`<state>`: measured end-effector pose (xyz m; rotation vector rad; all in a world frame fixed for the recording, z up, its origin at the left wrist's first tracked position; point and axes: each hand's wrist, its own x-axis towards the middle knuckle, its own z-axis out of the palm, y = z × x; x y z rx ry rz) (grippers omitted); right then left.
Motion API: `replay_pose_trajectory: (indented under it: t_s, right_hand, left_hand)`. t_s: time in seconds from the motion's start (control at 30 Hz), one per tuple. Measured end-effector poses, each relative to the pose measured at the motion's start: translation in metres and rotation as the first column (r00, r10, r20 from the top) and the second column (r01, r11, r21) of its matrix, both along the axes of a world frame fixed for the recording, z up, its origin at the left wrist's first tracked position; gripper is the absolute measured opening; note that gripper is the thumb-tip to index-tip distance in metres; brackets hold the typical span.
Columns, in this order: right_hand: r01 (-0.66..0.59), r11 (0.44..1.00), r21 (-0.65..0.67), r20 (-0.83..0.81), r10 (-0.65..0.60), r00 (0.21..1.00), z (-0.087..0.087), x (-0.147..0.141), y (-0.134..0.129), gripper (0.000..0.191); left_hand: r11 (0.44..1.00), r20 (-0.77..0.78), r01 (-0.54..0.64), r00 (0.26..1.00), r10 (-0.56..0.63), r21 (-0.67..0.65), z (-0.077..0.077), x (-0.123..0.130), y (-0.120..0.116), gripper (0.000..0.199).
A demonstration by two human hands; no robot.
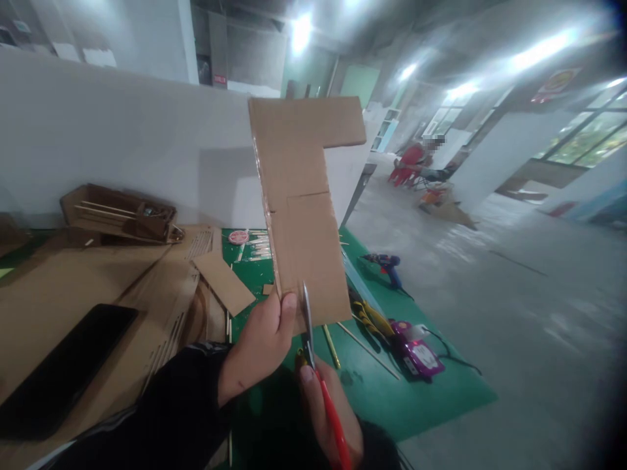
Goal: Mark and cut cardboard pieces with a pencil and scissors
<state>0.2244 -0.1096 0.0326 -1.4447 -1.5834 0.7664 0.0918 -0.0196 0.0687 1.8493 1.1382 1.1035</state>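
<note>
My left hand [267, 329] grips the lower left edge of a brown cardboard piece [304, 215], thumb on its near face. The cardboard stands upright in the air, with a rectangular notch at its right side and a short slit across the middle. Red-handled scissors [334, 418] are in my right hand [326, 405], its fingers closed round the handles. One scissor blade lies over the near face at the cardboard's lower edge, beside my left thumb; the other blade is mostly hidden.
On the green tabletop [435, 408] lie yellow-black pliers [369, 320], a purple-labelled device [418, 352], a blue glue gun [389, 264] and thin wooden sticks. Leftward are a black phone [66, 369], cardboard sheets [181, 287] and a cardboard box model [120, 215]. Behind stands a white panel [122, 124].
</note>
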Motion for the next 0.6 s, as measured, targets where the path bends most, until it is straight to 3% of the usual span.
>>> replay_pose_trajectory:
  t_s: [0.27, 0.6]
  right_hand:
    - [-0.08, 0.992, -0.096, -0.038, 0.077, 0.996, -0.003, 0.002, 0.003, 0.043]
    - [-0.102, 0.99, -0.095, -0.057, 0.097, 0.994, -0.006, 0.003, 0.005, 0.047]
  left_hand:
    - [0.997, -0.046, -0.073, 0.996, 0.073, 0.002, 0.002, 0.0, 0.003, 0.037]
    - [0.995, -0.05, -0.088, 0.995, 0.091, 0.052, 0.01, -0.002, 0.012, 0.036]
